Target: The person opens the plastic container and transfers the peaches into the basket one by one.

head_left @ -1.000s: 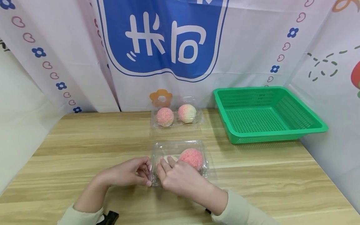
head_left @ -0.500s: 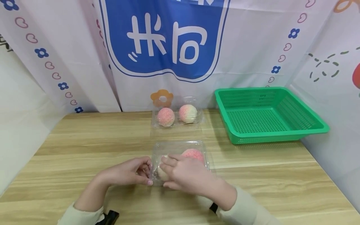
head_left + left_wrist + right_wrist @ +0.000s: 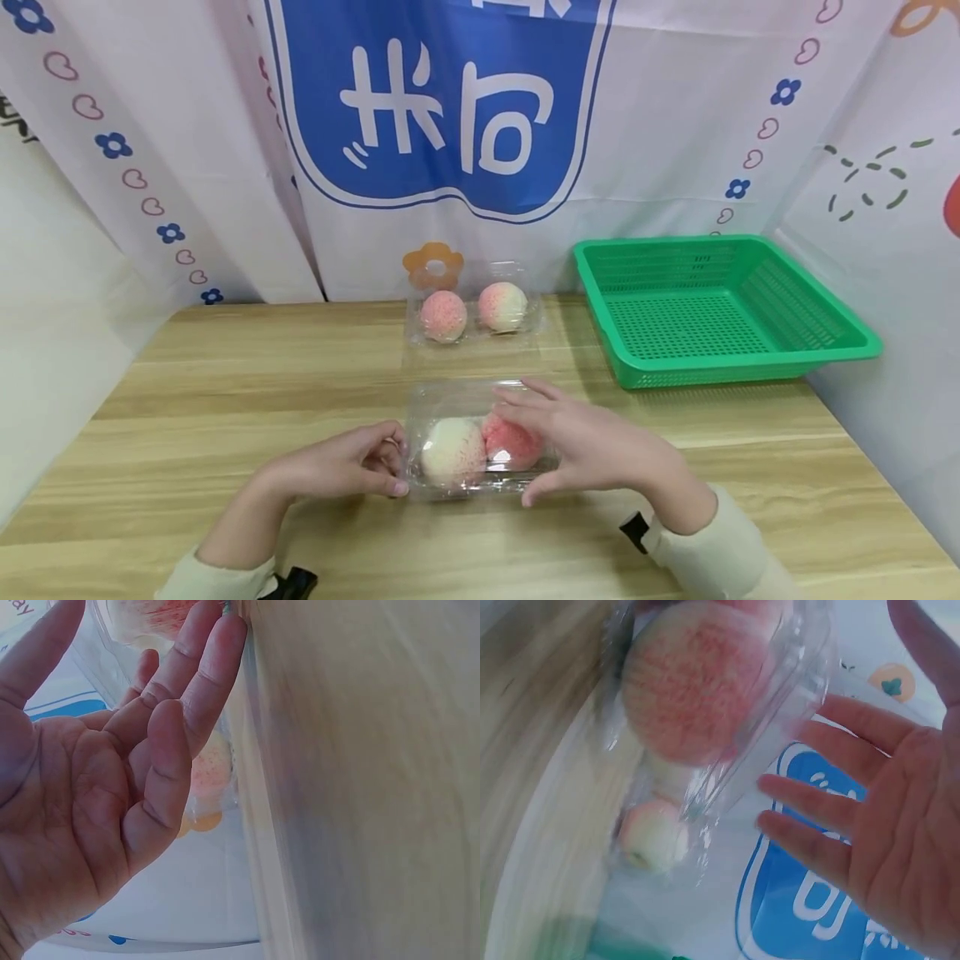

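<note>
A clear plastic box [image 3: 444, 398] holds two fuzzy peach-like balls: a cream one with a pink blush [image 3: 452, 452] on the left and a deeper pink one [image 3: 512, 443] on the right. My left hand [image 3: 348, 458] lies at the box's left side, fingers loosely bent, thumb tip right at the front left corner. My right hand [image 3: 600, 437] spreads over the box's right end, overlapping the pink ball in the head view. In the right wrist view its fingers [image 3: 810, 799] are straight beside the box wall, with nothing gripped.
Behind stands a second clear box [image 3: 472, 337] with two more pink-and-cream balls [image 3: 443, 316], against the printed cloth backdrop [image 3: 360, 250]. A green perforated plastic basket [image 3: 738, 363] is at the back right of the wooden table [image 3: 247, 367].
My right hand has lifted off the left ball and moved right to the box's other end, its fingers spreading. The cream ball shows fully now. The left hand stays put.
</note>
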`<state>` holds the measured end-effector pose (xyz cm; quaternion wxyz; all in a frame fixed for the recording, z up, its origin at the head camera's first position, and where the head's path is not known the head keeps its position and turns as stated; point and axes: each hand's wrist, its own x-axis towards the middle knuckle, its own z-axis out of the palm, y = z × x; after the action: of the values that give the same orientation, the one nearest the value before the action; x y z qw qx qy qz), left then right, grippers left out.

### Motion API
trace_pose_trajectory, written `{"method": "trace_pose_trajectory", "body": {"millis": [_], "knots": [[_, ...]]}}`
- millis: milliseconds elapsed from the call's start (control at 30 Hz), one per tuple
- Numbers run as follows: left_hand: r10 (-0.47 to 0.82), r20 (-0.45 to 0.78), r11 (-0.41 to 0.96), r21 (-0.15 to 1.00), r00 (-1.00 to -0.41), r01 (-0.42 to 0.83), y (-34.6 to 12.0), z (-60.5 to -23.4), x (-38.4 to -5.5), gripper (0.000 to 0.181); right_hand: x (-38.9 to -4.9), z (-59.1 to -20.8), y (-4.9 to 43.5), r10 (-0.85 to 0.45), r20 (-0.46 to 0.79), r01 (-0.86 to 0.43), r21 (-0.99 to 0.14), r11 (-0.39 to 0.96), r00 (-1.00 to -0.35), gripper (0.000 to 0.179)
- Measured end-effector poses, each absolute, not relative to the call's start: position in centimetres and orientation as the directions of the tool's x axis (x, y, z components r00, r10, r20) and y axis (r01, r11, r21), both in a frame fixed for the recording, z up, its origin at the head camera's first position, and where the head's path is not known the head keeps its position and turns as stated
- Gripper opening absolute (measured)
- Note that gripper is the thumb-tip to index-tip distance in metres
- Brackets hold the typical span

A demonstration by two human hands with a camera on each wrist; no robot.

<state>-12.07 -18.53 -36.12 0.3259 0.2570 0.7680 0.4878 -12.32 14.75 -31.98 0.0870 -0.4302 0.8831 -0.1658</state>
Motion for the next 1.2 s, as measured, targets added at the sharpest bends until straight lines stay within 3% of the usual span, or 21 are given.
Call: {"method": "trace_pose_trajectory", "body": {"millis": [233,667,933,1067,1200], "knots": [[0.715,-0.253,0.381,0.923,-0.651,0.059,-18.4,-36.3,-12.1,0.035,-12.7,-32.6,15.4,-0.778,-0.08,-0.691,-0.41,0.596,-0.623,0.096],[0.685,-0.259,0.361,0.932,-0.681,0.009,-18.1,-36.2,-12.6,0.022,-12.6,-32.5,14.8,-0.775,-0.046,-0.732,-0.299,0.613,-0.63,0.079],[0.626,-0.28,0.399,0.917,-0.728,-0.009,-17.6,-36.3,-13.0,0.022,-12.2,-32.7,14.4,-0.819,0.021,-0.813,-0.136,0.566,-0.574,0.064],[0.62,-0.292,0.415,0.91,-0.728,-0.011,-17.4,-35.7,-13.3,0.022,-12.4,-33.0,14.2,-0.849,0.052,-0.85,-0.003,0.527,-0.526,0.06],[0.628,-0.283,0.408,0.913,-0.725,-0.003,-17.1,-35.4,-13.2,0.02,-12.4,-33.0,14.4,-0.856,0.047,-0.854,0.057,0.517,-0.515,0.061]]}}
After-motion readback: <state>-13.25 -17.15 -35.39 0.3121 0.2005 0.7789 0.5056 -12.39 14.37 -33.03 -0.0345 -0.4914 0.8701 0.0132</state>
